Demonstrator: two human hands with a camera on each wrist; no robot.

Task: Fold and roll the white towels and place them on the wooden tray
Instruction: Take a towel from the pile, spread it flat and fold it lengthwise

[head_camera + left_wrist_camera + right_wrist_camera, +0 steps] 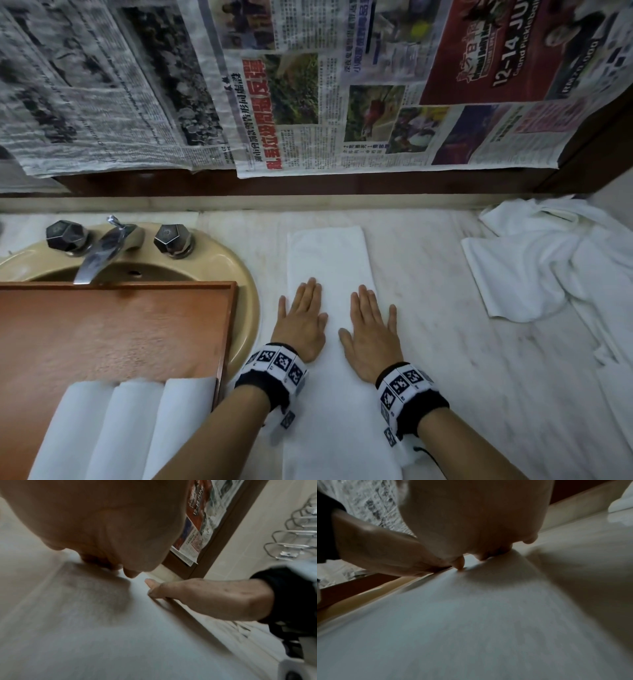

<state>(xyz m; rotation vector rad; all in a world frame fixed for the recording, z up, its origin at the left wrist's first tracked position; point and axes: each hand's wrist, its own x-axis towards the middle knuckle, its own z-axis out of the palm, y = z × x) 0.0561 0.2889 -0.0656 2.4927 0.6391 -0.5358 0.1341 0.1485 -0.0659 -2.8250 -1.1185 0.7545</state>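
A white towel (329, 253), folded into a long narrow strip, lies flat on the marble counter (428, 274) and runs away from me. My left hand (301, 318) and right hand (371, 329) lie flat on it side by side, palms down, fingers straight. In the left wrist view the left palm (102, 520) presses the towel (102, 635), with the right hand (205, 596) beside it. In the right wrist view the right palm (479, 513) rests on the towel (471, 622). The wooden tray (113, 329) sits over the sink at left, with three rolled white towels (123, 428) at its near end.
A beige sink (246, 284) with a chrome tap (102, 250) lies under the tray. A heap of loose white towels (555, 260) fills the counter's right side. Newspaper (308, 85) covers the mirror behind. Chrome rails (291, 539) hang on the tiled wall.
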